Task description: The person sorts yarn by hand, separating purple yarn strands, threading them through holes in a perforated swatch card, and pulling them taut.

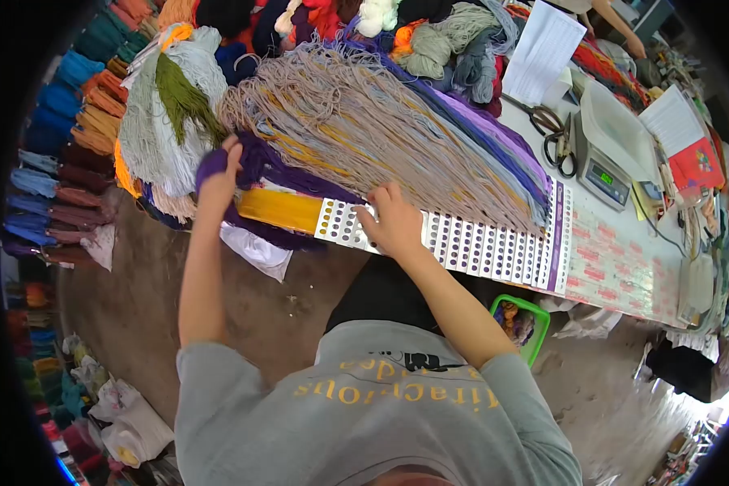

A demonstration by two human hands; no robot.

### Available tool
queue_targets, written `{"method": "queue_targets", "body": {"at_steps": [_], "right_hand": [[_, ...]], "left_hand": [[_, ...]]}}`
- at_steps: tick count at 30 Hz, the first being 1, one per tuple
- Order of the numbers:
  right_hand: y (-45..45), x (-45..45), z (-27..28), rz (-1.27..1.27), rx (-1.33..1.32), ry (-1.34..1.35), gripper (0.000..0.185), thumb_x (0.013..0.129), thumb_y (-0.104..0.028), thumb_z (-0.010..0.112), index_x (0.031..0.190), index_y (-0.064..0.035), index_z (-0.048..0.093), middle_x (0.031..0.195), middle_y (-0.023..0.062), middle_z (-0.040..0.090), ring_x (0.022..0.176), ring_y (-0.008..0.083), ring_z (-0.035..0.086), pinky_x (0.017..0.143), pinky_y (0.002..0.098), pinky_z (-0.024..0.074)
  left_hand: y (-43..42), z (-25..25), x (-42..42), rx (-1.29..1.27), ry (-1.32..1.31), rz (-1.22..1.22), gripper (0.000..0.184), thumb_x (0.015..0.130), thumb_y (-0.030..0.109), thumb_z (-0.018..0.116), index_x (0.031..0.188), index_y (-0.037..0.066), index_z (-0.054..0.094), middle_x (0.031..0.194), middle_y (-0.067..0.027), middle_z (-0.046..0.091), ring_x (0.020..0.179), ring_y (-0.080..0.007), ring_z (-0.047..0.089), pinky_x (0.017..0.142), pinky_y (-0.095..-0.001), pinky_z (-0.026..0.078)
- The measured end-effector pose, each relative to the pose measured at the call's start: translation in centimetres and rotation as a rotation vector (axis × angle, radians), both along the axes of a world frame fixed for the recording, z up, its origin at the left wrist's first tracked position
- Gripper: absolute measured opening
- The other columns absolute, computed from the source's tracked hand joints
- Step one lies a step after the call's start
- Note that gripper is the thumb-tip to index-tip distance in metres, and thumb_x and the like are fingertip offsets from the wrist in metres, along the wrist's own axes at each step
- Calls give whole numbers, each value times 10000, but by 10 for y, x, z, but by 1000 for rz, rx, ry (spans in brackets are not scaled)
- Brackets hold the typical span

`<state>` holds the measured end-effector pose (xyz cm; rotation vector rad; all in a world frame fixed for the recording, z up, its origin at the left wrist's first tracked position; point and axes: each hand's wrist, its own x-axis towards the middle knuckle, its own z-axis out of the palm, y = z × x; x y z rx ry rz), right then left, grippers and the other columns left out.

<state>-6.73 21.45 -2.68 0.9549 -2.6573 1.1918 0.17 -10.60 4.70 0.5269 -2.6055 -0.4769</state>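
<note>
My left hand [228, 158] is closed around dark purple yarn [259, 162] at the left end of the table, slightly blurred. The yarn runs right across a yellow hank [279, 211] to a white card with punched holes [338, 223]. My right hand [395, 220] rests on the cards, its bent fingers at the tip of the purple yarn; the exact grip is partly hidden. Further right, more punched cards [482, 247] overlap in a row. A broad fan of beige, grey and yellow strands [340, 113] spreads behind them, bordered by blue and lilac strands [494, 138].
Grey-white yarn [170, 89] with an olive hank [182, 97] lies at the left. Scissors [560, 154] and a digital scale [603, 176] sit at the right. A green basket [535, 332] stands below the table edge. Another person's arm [620, 26] shows at top right.
</note>
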Motion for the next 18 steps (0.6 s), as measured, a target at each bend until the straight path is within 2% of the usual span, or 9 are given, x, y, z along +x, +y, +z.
{"method": "queue_targets", "body": {"at_steps": [2,3,4,5,6,8,10,16,18], "right_hand": [[3,-5,0,-21,-117,-152,258,787,-305,628,890,-74,575,895,84,548,739,266,591,622,385,463],[5,-6,0,-37,-223,-304,229,801,-288,620,876,-74,585,857,82,567,709,245,592,616,367,460],[5,-6,1,-75,-345,-418,179,824,-234,610,885,-67,600,791,93,587,656,216,579,605,328,454],[8,-3,9,-73,-342,-420,179,824,-234,610,885,-67,600,791,93,587,656,216,579,605,328,454],[14,3,22,-18,-368,-426,164,827,-210,608,899,-63,604,792,93,589,653,210,575,605,318,454],[24,22,29,129,-373,-483,135,830,-156,611,906,-45,613,791,98,591,653,212,572,607,299,456],[30,47,26,315,-345,-548,137,851,-131,617,915,-11,607,745,33,561,607,96,524,540,236,436],[51,66,41,241,-471,-818,109,865,-100,583,888,6,591,736,50,553,549,89,503,510,230,410],[62,64,46,218,-504,-855,108,882,-104,560,906,0,576,717,20,545,577,68,493,516,217,394]], "left_hand": [[54,-2,33,943,171,-19,495,943,465,387,1139,47,565,653,-18,562,410,-50,344,398,-203,266],[69,-7,51,1542,230,-13,485,941,461,398,1113,39,563,639,-5,540,402,-37,287,395,-196,226],[70,-34,70,1870,312,-27,414,930,408,461,1085,37,559,678,-1,531,416,-27,282,415,-190,228],[83,-48,80,2161,418,170,350,920,332,513,1060,14,558,733,1,531,453,-28,310,437,-191,237],[107,-49,86,2224,398,251,334,916,280,530,1062,-19,553,805,-11,552,493,-37,337,462,-196,254],[149,-51,95,2133,345,17,404,941,328,467,1091,-38,547,878,-50,581,660,-79,455,574,-214,360],[195,-26,89,1937,238,-22,445,958,366,401,1089,-29,560,1115,-111,576,961,-175,552,801,-304,453],[243,-8,53,1843,16,-346,444,969,336,396,1220,-15,501,1095,-81,564,993,-152,535,778,-299,458],[243,-6,46,2036,-29,-424,507,955,391,397,1251,-14,468,1125,-86,554,998,-166,534,784,-315,466]]}}
